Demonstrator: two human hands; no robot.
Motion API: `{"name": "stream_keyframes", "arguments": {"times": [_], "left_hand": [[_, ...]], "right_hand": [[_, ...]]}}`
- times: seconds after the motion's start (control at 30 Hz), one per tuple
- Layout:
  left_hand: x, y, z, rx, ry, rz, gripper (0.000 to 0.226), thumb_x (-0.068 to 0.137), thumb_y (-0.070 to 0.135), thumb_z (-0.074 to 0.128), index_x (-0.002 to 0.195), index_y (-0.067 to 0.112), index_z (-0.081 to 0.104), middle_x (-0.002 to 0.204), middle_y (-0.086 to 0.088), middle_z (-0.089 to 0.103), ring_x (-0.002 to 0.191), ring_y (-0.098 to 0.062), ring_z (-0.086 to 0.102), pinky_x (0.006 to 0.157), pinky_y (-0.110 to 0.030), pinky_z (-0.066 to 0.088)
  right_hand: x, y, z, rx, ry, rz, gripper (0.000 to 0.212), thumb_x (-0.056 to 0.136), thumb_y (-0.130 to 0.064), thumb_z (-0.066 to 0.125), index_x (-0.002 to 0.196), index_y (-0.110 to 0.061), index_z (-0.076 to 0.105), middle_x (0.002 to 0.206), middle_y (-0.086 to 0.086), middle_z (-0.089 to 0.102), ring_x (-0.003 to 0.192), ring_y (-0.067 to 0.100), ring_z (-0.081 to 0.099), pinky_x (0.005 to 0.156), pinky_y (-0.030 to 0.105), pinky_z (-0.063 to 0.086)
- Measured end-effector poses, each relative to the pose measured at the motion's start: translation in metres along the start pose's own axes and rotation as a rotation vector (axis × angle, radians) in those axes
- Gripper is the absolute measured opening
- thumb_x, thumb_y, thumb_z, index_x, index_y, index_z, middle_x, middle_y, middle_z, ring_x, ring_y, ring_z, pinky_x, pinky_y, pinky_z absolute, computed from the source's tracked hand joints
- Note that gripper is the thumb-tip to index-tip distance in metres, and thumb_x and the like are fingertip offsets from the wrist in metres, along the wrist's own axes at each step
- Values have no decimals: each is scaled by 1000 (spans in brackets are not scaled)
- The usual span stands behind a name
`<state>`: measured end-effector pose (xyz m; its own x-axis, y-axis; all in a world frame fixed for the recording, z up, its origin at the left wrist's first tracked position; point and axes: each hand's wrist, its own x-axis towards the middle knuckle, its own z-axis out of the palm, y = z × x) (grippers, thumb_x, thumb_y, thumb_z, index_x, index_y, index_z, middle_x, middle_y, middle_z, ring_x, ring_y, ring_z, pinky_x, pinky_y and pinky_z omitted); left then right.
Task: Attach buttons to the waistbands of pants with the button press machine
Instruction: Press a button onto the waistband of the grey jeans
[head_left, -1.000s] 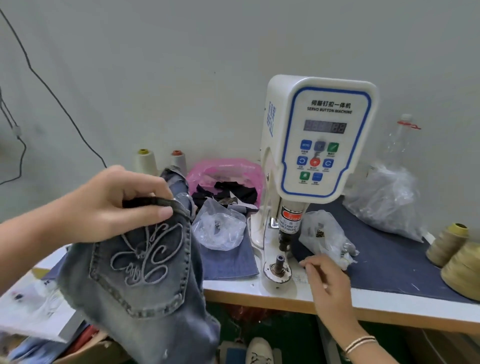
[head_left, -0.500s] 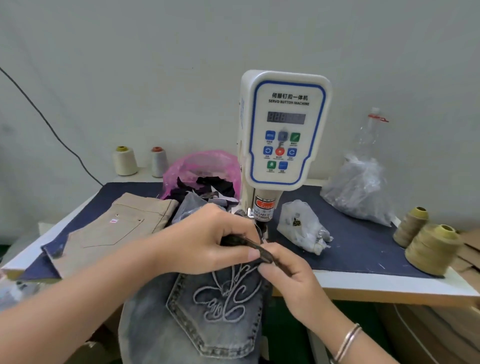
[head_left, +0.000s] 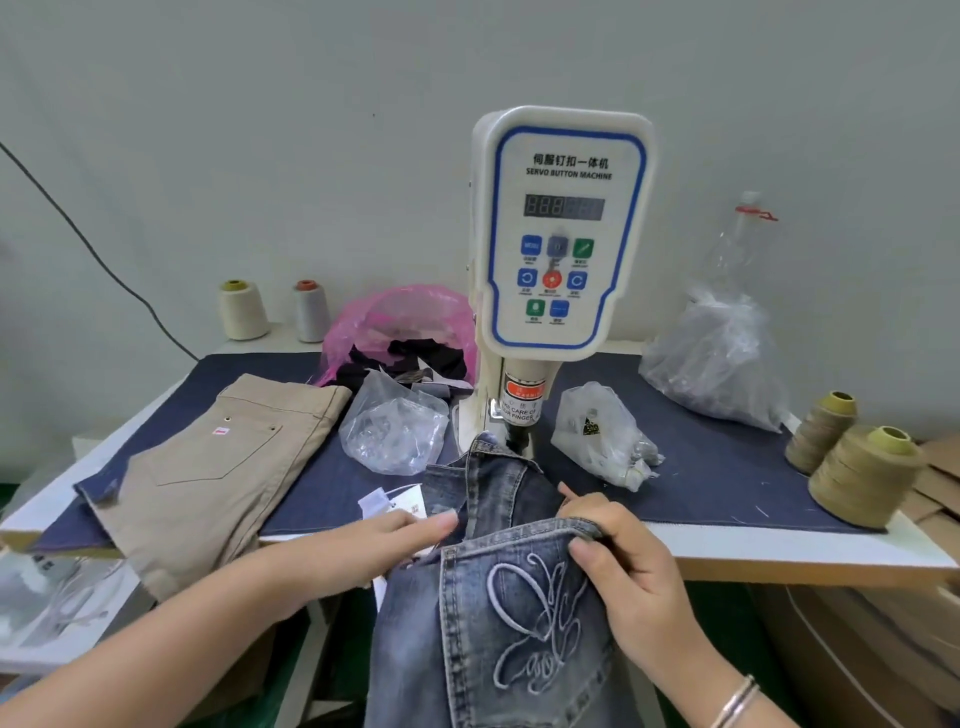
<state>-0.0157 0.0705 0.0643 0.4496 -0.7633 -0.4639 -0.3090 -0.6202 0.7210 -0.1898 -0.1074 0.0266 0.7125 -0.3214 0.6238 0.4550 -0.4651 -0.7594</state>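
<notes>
1 table (head_left: 810, 540), white top with a dark blue denim mat (head_left: 717, 483) over it. 1 button press machine (head_left: 563, 228) stands mid-table, white housing, blue-edged control panel, 8 buttons visible.

2 pairs of pants: khaki pants (head_left: 208, 467) lie flat at the left on the mat, overhanging the front edge; denim jeans (head_left: 498, 613) hang over the front edge, waistband end reaching up to the machine's base under the press head.

4 plastic bags: 1 pink bag (head_left: 400, 317) with dark cloth behind-left of the machine, 1 large clear bag (head_left: 717, 358) at right rear, 1 clear bag (head_left: 395, 426) left of the base, 1 small bag (head_left: 597, 431) right of the base.

4 thread cones: 2 olive cones (head_left: 852, 467) on the right edge, 1 cream cone (head_left: 241, 312) and 1 grey cone (head_left: 310, 312) at rear left.

2 hands. right hand (head_left: 623, 566) pinches the jeans waistband, thumb on top, fingers curled under. left hand (head_left: 384, 540) lies on the jeans' left side, fingers fairly straight, thumb hidden; can't tell if it's pinching.
</notes>
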Motion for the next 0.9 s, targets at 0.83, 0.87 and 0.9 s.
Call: {"name": "stream_keyframes", "arguments": {"times": [0.83,0.87,0.9], "left_hand": [[-3,23,0,-611,-6,422,20,92,1,54,98,20,55,87,-5,64,86,-18,63,70,-21,51],[-5,22,-3,-582,1,435,21,92,1,54,93,22,55,86,-4,63,85,-16,61,70,-20,50],[-4,19,-6,-556,10,445,23,93,1,53,87,23,56,86,-3,63,83,-14,61,67,-17,49]], "right_hand": [[46,-3,4,-545,-508,-45,25,84,-23,64,66,-20,47,134,-7,48,138,12,31,114,19,5],[49,-3,3,-601,-501,-85,26,84,-26,64,66,-19,49,121,-5,52,129,17,41,114,24,9],[51,-5,3,-653,-492,-120,26,85,-29,63,66,-17,49,107,-3,52,116,21,49,114,26,10]]}}
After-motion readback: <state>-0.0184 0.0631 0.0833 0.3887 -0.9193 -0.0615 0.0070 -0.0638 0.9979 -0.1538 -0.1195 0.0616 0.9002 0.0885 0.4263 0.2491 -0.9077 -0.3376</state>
